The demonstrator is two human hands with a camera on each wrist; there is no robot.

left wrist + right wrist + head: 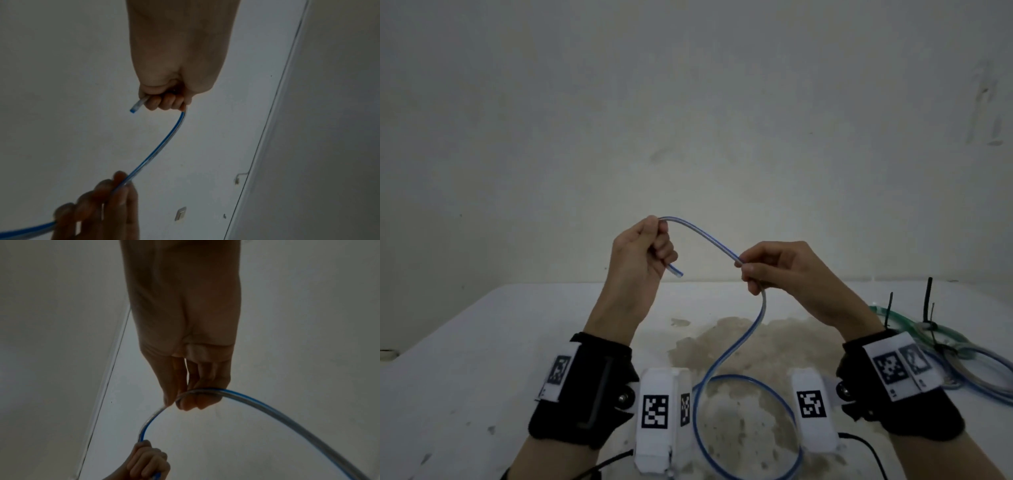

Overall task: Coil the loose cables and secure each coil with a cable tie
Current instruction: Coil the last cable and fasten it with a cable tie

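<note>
Hands are raised above a white, stained table [482, 342] in the head view. The left hand [640, 253] has its fingers curled into a fist round the end of a thin, clear cable with a blue stripe [743, 339], whose cut tip pokes out below the fist. From there the cable arches over to the right hand [787, 270], which pinches it between thumb and fingertips. Below that grip the cable drops in an S-curve to the table and runs into a wide loop lying between the two wrists. Both wrists carry black straps with white marker-printed camera blocks. At the far right of the table lies a heap of coiled cables, green and blue-clear [962, 356], bound with black cable ties [928, 301] whose tails stick upward.

Left wrist view: the left hand [174, 91] closes round the cable [162, 142], the blue-tipped end jutting out beside the curled fingers. The cable sweeps down to the right hand [98, 209], blurred at the lower left, whose fingertips pinch it.

Right wrist view: the right hand [191, 386] holds the cable [287, 420] pinched at the fingertips; one length curves away to the lower right, the other bends down to the left hand [146, 462], a closed fist around it.
</note>
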